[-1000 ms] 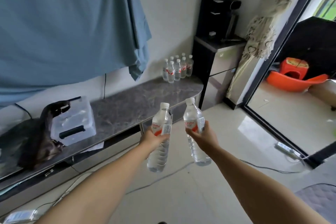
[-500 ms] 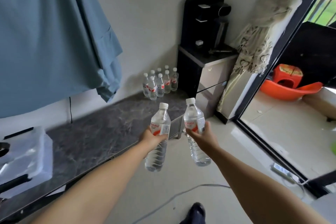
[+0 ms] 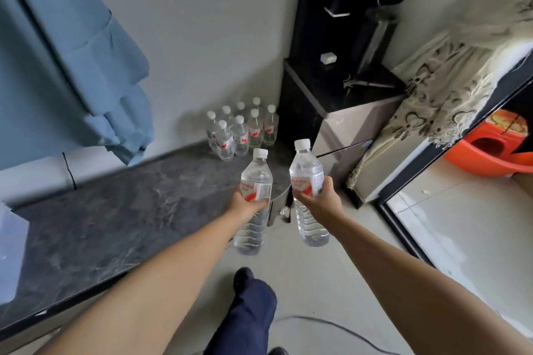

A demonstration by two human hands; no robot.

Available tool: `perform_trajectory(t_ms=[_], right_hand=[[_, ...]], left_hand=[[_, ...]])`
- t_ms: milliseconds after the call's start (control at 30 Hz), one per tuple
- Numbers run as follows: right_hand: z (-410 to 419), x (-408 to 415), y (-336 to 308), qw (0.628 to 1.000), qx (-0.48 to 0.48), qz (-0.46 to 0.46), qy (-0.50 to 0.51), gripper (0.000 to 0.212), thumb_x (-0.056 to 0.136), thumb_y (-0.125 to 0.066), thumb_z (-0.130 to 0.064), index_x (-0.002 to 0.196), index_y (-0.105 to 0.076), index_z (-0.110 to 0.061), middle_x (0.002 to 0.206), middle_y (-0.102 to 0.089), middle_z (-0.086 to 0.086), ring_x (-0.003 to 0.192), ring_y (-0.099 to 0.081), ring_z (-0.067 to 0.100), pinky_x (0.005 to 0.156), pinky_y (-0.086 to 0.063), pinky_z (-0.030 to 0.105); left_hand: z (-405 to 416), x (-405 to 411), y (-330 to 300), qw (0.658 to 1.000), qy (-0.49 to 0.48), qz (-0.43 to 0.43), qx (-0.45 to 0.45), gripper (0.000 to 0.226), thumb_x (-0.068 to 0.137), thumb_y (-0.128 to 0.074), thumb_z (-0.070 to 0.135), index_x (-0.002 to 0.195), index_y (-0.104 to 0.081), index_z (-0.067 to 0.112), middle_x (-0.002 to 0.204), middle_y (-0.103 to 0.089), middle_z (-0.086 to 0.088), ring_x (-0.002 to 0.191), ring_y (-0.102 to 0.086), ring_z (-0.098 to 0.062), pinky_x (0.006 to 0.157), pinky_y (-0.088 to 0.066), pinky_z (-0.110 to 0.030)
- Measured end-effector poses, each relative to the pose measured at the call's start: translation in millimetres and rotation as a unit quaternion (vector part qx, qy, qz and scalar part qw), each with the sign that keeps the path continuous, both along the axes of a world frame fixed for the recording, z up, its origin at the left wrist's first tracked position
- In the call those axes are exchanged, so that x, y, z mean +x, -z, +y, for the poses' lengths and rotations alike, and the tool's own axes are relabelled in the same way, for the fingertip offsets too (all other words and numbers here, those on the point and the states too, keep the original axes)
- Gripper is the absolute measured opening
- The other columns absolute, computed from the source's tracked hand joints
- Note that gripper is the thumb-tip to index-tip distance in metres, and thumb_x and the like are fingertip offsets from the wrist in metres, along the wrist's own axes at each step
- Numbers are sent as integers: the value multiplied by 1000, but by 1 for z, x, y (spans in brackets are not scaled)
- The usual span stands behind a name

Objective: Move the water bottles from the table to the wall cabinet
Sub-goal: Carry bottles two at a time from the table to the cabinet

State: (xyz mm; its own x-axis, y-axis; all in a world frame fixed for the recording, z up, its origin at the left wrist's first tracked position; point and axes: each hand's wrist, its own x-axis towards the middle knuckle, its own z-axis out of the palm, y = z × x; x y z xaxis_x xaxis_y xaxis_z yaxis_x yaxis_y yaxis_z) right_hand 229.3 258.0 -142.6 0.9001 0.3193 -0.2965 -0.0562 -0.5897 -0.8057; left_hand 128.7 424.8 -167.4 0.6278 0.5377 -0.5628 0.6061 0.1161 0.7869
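Observation:
I carry two clear water bottles with white caps and red-and-white labels, both upright in front of me. My left hand (image 3: 247, 206) grips the left bottle (image 3: 255, 179) around its middle. My right hand (image 3: 320, 201) grips the right bottle (image 3: 306, 170) the same way. Both hang over the floor just past the right end of the dark marble-topped cabinet (image 3: 121, 219) that runs along the wall. Several more bottles (image 3: 240, 131) of the same kind stand grouped at the cabinet's far right corner against the wall.
A black water dispenser (image 3: 354, 37) on a grey cabinet stands right of the bottle group. A blue cloth (image 3: 72, 60) hangs on the wall at left. A patterned curtain (image 3: 450, 89) and a dark door frame lie right. A cable (image 3: 323, 324) crosses the floor by my leg.
I have walked closer to the cabinet's right end; the bottle group and dispenser now appear larger and nearer. Both hands hold their bottles as before. My leg has stepped into view.

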Motion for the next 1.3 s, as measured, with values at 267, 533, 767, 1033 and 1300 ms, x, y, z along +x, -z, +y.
perform_trajectory(t_ms=[267,533,767,1033,1300], right_hand=[[76,120,50,997,-53,47,-12,59,68,-81,-44,104,-40,-22,95,-61,-2,89,-62,23,75,-49,36],[152,218,85,995,-45,87,-29,57,74,-78,-37,118,-47,-19,105,-61,-3,93,-61,17,80,-49,32],[186,268,157,991,-16,128,29,59,70,-81,-39,119,-54,-23,104,-68,-2,95,-66,17,68,-51,26],[219,313,231,994,-48,82,52,75,71,-82,-42,130,-44,-18,126,-59,4,115,-57,25,94,-46,34],[232,334,272,997,-30,61,43,70,76,-77,-37,132,-44,-12,135,-55,5,127,-50,24,95,-38,23]], left_hand=[[71,123,44,999,5,13,-40,64,75,-79,21,129,-47,11,123,-61,-10,114,-58,-28,103,-45,-45],[124,214,78,1000,-9,24,-12,62,70,-83,27,121,-50,21,115,-66,-3,106,-61,-23,98,-48,-43],[128,274,143,995,-43,25,89,56,66,-86,15,114,-58,4,106,-67,-12,102,-63,-27,80,-43,-23],[139,328,209,987,-152,-7,59,49,68,-83,8,106,-54,15,100,-62,2,89,-58,-12,70,-39,0],[142,354,248,977,-185,-57,92,52,69,-82,7,111,-56,22,101,-62,7,92,-58,4,74,-37,1]])
